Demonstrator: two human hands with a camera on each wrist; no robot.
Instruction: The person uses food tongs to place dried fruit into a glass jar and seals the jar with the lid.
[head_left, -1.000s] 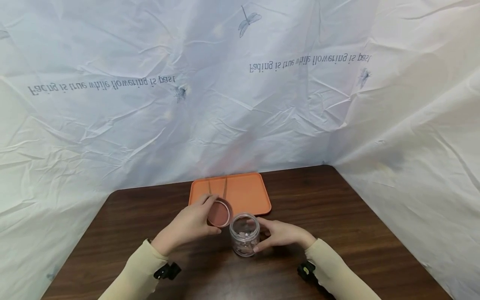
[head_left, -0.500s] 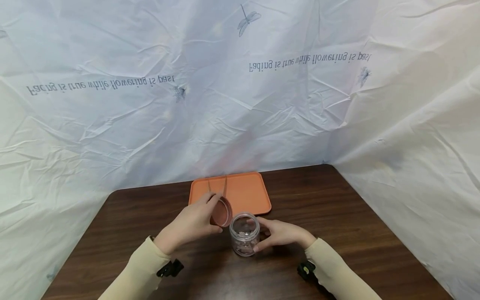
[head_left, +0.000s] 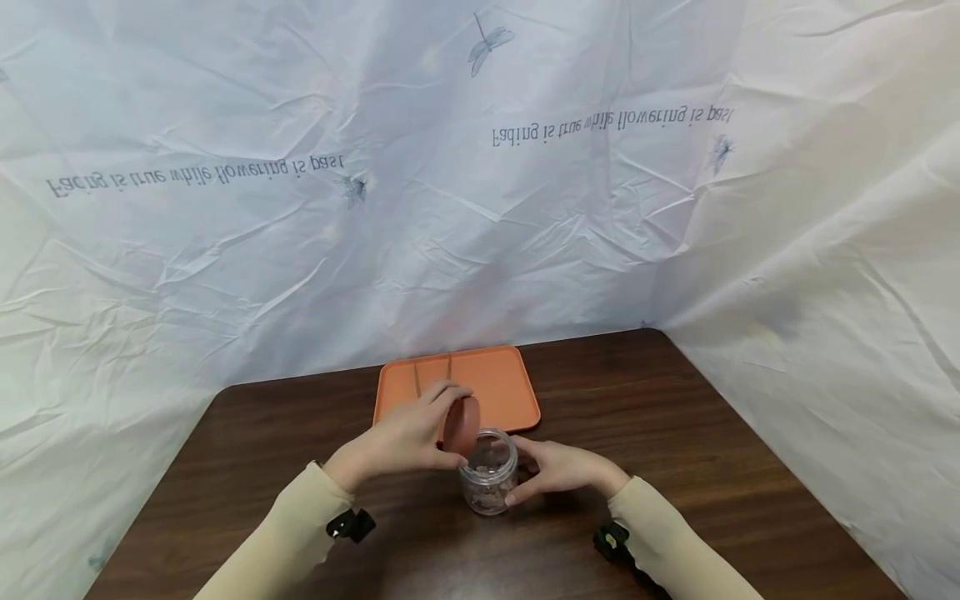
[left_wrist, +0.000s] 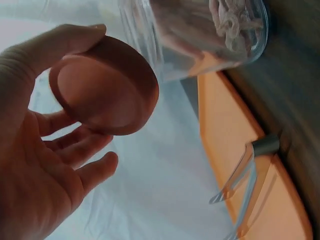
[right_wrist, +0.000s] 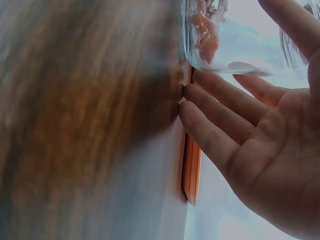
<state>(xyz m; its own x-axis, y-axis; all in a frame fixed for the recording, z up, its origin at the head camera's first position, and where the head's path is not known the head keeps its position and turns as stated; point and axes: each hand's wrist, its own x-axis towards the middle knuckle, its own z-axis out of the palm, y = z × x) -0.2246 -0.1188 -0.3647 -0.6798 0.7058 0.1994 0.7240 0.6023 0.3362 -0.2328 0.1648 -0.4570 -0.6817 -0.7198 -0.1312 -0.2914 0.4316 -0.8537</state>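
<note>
My left hand (head_left: 401, 437) pinches a reddish-brown round lid (head_left: 462, 425) between thumb and fingers. The lid is tilted on edge at the left side of the mouth of a clear jar (head_left: 487, 493), and in the left wrist view its flat outer face (left_wrist: 100, 92) shows. The jar stands upright on the dark wooden table, uncapped, with small pinkish pieces (left_wrist: 232, 25) in its bottom. My right hand (head_left: 570, 468) grips the jar from the right, thumb in front and fingers behind; its lower fingers (right_wrist: 210, 130) reach down to the tabletop.
Behind the jar an orange tray (head_left: 506, 387) lies on the table (head_left: 637, 392). Metal tongs (left_wrist: 265, 145) rest on the tray, on its left part in the head view. A pale printed cloth (head_left: 420, 208) hangs around the table's back and sides.
My left hand has moved right and turned the lid, from its inside facing up to its outer side showing, now overlapping the jar's mouth. The right hand and jar have stayed put.
</note>
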